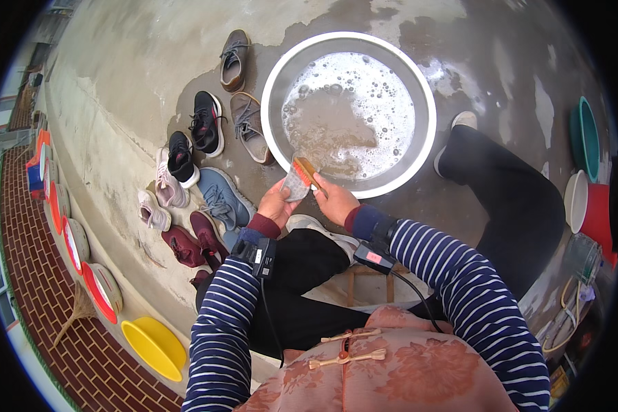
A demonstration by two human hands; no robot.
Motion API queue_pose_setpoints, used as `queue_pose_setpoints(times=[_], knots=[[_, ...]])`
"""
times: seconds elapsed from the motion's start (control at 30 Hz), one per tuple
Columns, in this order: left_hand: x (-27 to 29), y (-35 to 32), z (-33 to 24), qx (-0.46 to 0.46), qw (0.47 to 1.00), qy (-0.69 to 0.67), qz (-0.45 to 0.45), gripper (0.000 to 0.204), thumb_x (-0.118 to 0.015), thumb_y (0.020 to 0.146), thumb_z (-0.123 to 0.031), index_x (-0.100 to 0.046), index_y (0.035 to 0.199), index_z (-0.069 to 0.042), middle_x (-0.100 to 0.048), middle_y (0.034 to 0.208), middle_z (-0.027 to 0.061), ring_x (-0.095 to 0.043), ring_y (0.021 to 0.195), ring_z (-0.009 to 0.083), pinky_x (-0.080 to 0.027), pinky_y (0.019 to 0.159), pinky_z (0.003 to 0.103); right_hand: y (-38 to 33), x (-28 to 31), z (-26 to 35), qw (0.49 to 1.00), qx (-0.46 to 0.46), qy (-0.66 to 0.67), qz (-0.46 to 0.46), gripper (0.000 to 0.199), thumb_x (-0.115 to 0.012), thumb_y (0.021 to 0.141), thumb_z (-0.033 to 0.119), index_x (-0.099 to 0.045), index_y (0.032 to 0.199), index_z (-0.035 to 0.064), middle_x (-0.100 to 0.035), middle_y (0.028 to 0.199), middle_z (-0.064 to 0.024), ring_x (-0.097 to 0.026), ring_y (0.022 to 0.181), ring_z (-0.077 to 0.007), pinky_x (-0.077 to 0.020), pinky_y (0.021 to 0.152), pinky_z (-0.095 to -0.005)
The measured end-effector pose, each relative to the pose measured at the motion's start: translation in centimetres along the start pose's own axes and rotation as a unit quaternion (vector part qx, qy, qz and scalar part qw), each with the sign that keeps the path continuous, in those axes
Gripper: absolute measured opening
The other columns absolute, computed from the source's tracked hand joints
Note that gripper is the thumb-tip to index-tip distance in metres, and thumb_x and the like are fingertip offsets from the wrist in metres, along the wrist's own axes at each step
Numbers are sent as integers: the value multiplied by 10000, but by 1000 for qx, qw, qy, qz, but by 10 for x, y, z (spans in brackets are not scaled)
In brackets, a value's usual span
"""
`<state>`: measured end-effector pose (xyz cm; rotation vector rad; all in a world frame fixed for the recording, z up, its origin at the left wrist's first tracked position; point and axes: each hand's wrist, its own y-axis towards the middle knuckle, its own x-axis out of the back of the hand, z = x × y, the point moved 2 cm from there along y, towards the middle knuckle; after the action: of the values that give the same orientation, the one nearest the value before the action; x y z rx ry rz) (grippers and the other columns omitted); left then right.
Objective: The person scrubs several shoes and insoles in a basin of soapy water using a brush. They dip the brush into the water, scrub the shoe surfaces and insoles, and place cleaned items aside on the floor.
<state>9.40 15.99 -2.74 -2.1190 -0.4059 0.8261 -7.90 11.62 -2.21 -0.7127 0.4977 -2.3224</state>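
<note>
My right hand [337, 202] is closed on a wooden scrubbing brush [307, 170] with orange bristles. In my left hand [276, 206] is a flat, wet grey piece [296, 184] that looks like a shoe insole; my fingers cover part of it. The bristles are against or very close to its face. Both hands are at the near left rim of a wide metal basin [426, 147], which holds murky water [329, 123] with white suds. A grey-brown shoe [252, 128] stands against the basin's left side.
Several shoes stand left, including a brown shoe [234, 62], a black sneaker [206, 123], a blue-grey sneaker [221, 199] and a maroon shoe [183, 246]. Colored basins line the left wall, with a yellow basin [154, 348] nearest. A green basin [585, 139] and red container [599, 218] stand right.
</note>
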Motion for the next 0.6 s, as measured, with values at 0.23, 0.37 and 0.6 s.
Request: queue_pose_setpoints(times=[0.23, 0.37, 0.6], knots=[[-5, -5, -13, -9, 999, 41, -11, 423, -329, 967, -8, -374, 1386, 25, -499, 1343, 165, -523, 1218, 281, -432, 1032, 410, 6, 1, -6, 995, -12, -29, 98, 516, -489, 930, 267, -413, 1407, 84, -593, 1146, -280, -573, 1068, -409, -443, 942, -411], [-1, -5, -14, -1, 998, 53, 16, 430, -333, 963, 2, -362, 1390, 39, -507, 1330, 176, -534, 1205, 290, -447, 1018, 404, 24, 16, -30, 998, -49, -36, 20, 511, -481, 933, 288, -432, 1393, 72, -581, 1206, -251, -562, 1115, -379, -433, 962, -412], [17, -11, -24, 7, 999, 47, -3, 428, -336, 961, -3, -369, 1385, 36, -484, 1351, 187, -514, 1224, 311, -433, 1033, 435, 87, 46, -69, 979, -125, 6, -161, 530, -461, 927, 286, -426, 1379, 13, -597, 1185, -249, -584, 1087, -366, -440, 947, -404]])
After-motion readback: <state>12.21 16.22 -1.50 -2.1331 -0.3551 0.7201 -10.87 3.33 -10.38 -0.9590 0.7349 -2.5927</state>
